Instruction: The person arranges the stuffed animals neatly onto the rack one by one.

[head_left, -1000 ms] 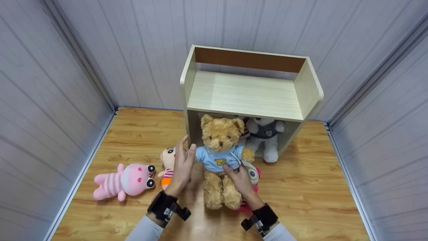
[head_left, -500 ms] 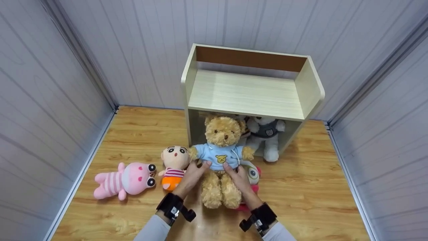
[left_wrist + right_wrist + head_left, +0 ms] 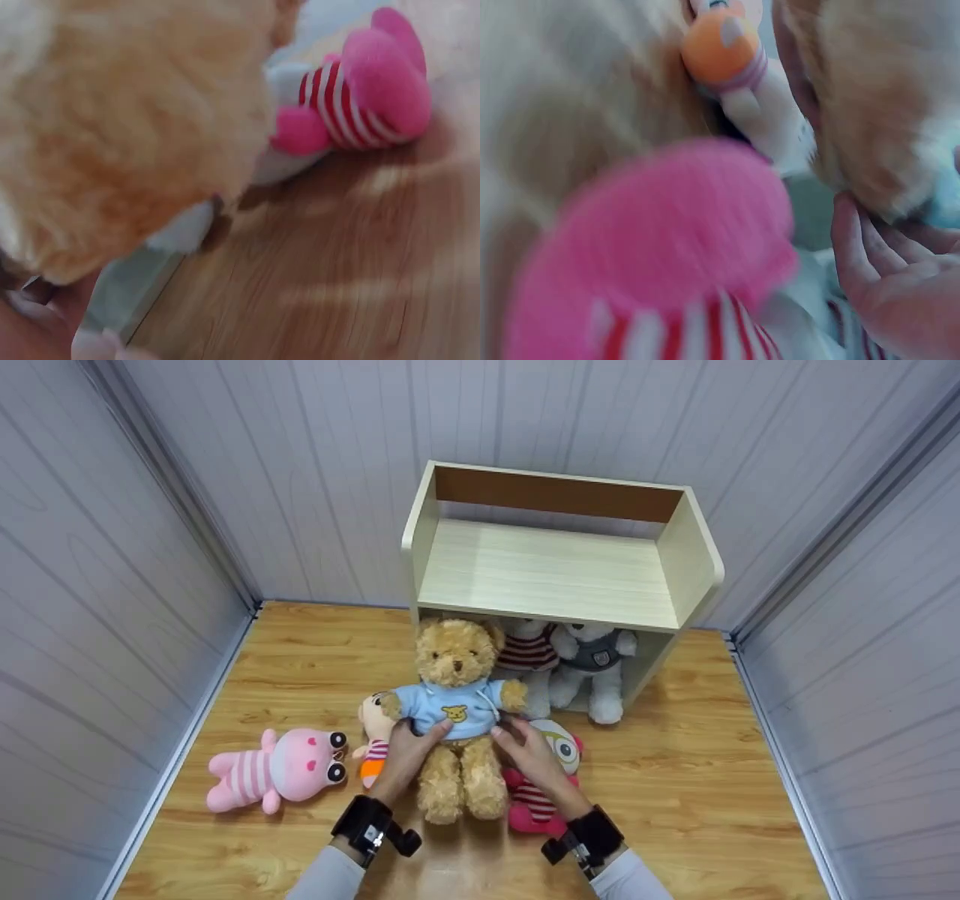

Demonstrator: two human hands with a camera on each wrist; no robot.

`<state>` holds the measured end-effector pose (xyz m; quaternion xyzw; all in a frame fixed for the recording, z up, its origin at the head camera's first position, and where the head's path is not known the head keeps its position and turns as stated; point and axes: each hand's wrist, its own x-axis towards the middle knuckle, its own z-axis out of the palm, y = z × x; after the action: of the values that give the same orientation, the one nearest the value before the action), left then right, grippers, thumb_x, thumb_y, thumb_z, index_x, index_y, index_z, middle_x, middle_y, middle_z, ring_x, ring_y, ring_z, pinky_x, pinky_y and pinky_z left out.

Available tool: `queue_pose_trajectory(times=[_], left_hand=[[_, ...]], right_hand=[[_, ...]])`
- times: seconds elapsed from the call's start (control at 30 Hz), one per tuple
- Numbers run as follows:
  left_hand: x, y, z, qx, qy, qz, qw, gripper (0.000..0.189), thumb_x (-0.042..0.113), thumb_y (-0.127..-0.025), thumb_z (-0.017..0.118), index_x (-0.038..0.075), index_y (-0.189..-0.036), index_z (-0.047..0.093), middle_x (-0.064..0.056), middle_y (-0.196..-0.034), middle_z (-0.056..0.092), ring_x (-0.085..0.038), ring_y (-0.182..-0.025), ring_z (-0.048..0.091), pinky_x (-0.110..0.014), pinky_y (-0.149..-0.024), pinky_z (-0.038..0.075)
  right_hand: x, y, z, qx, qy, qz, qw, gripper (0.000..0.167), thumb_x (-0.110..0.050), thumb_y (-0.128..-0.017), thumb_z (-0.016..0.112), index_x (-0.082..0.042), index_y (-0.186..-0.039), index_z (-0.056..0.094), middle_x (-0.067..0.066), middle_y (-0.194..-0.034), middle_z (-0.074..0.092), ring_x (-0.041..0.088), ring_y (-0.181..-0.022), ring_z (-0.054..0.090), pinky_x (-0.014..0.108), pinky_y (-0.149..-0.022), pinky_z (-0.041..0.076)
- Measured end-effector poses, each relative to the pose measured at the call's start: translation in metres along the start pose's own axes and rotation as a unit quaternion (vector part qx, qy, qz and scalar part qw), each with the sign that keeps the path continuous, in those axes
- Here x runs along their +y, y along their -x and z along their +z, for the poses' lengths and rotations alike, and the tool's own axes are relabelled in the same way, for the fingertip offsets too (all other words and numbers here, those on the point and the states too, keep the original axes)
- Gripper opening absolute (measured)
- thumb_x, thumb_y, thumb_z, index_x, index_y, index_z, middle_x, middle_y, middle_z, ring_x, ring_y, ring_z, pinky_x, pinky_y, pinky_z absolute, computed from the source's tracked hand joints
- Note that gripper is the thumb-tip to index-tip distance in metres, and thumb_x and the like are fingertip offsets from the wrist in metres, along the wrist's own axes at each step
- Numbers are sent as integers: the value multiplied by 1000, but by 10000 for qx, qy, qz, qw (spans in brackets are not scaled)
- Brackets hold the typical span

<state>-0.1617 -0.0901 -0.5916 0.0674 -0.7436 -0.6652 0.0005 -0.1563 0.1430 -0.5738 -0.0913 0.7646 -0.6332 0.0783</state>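
In the head view a brown teddy bear [image 3: 457, 712] in a light-blue hooded shirt is held upright at the left front of the shelf unit. My left hand [image 3: 405, 754] grips its lower side, thumb on the shirt. On the other side, my right hand [image 3: 532, 754] holds the bear near the shirt hem, its thumb at the cloth. Blurred brown fur [image 3: 135, 127] fills much of the left wrist view. The right wrist view shows the right hand's fingers [image 3: 847, 232] against the bear's fur. Behind the right hand lies a pink doll [image 3: 532, 806] with red-and-white stripes.
A pale two-tier shelf unit [image 3: 555, 570] stands by the back wall. Its lower compartment holds a white plush in a grey top [image 3: 596, 660] and another in a striped top [image 3: 529, 652]. On the wooden floor lie a pink striped plush [image 3: 277, 769] and a doll in orange shorts [image 3: 371, 727].
The left hand, earlier raised beside the bear, has come down and taken hold of it. Both hands have then shifted the bear left, uncovering the striped-top plush and more of the pink doll.
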Motion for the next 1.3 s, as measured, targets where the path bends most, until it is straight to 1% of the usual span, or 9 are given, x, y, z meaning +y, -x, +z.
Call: queue_pose_trajectory(times=[0.1,0.17,0.27,0.5,0.67,0.87,1.07,1.27,1.3], left_hand=[[-4,-1,-11,154,124,-7,9998,60,34,-87,84,-5,-126,60,-19,-122,68,-31,-116,63,-44,-108,46],[-7,-1,-16,154,128,-35,9998,61,33,-86,85,-4,-127,59,-19,-122,67,-31,-116,63,-43,-108,46],[-10,1,-22,181,-17,-53,9998,61,33,-86,86,-4,-126,59,-18,-121,68,-30,-115,64,-43,-107,46],[-16,3,-24,173,71,-36,9998,61,32,-87,86,-4,-127,59,-18,-122,68,-28,-115,63,-42,-106,46],[-17,3,-25,150,93,-10,9998,60,28,-87,85,-5,-128,58,-19,-122,68,-30,-116,64,-44,-107,46],[-16,2,-25,42,294,4,9996,57,26,-86,86,-2,-128,59,-16,-121,69,-29,-114,64,-40,-105,47],[-3,4,-22,43,222,33,9997,45,23,-88,84,-3,-119,64,-13,-111,71,-25,-105,67,-33,-98,50],[-10,3,-16,69,269,-2,9996,52,20,-89,83,-3,-128,58,-16,-121,69,-29,-115,64,-41,-107,46],[-15,0,-14,70,307,26,9995,55,21,-88,84,-3,-130,58,-15,-123,68,-29,-117,63,-41,-108,45]], right_hand=[[-3,-7,-12,426,920,-510,9935,39,-18,-104,59,6,-135,62,27,-116,70,34,-96,69,30,-78,56],[-4,-16,-19,754,1682,-857,9791,34,-15,-102,59,3,-130,66,24,-112,71,34,-93,69,36,-81,57],[-1,-35,-26,1132,2892,-1325,9413,31,-9,-98,61,0,-126,70,19,-124,67,36,-109,64,48,-95,53],[13,-71,-35,1184,5196,-1627,8304,38,-8,-88,76,-3,-125,69,30,-127,55,53,-118,51,65,-89,50],[16,-86,-32,953,5938,-1512,7845,37,-13,-88,78,-9,-124,70,31,-129,53,55,-120,48,67,-87,51],[18,-97,-21,1088,6157,-1453,7668,30,-17,-97,67,-20,-126,71,29,-129,54,55,-117,52,71,-79,52],[24,-111,-16,1423,6232,-1624,7517,34,-32,-90,78,-24,-122,73,27,-125,59,52,-110,58,74,-81,52],[38,-120,-12,2260,5882,-1440,7630,48,-36,-83,84,-5,-118,72,23,-120,61,50,-107,60,70,-84,52],[42,-123,-12,2330,5731,-1349,7740,51,-36,-83,84,-2,-119,71,23,-121,61,51,-108,59,70,-87,51]])
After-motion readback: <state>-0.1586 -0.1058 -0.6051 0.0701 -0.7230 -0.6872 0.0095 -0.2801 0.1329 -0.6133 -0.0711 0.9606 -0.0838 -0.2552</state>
